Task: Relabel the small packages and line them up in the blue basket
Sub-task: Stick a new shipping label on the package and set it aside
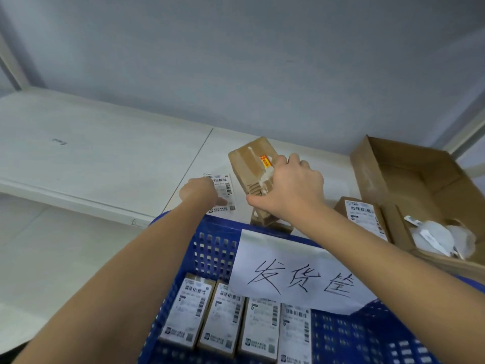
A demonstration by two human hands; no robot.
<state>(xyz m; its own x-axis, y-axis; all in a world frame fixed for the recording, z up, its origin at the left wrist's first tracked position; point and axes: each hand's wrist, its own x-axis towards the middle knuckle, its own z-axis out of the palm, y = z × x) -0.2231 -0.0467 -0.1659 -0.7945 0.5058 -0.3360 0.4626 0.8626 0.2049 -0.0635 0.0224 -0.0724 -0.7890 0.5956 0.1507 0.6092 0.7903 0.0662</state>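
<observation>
Four labelled packages (225, 320) stand in a row along the near floor of the blue basket (210, 248), white labels facing up, each touching its neighbour. A white sign (294, 274) with handwritten characters hangs over the basket's far wall, above the row.

Both bare arms reach across the basket to the white shelf (78, 153) beyond it. Just past the basket's far rim, the right hand (294, 190) grips a brown taped box (252, 164) from above, fingers curled round its near end; the box tilts upward and away from the hand, a small orange sticker on its top face. Under that hand, more brown boxes (270, 222) sit stacked against the basket's rim.

Left of the held box, a loose label (224, 191) lies flat on the shelf. The left hand (200, 191) rests on its left edge, knuckles toward the camera; whether the fingers pinch the paper or merely press it cannot be told.

Right of the basket, another labelled package (363, 216) leans beside an open carton (409, 174) holding white wrapped items (441, 239).
</observation>
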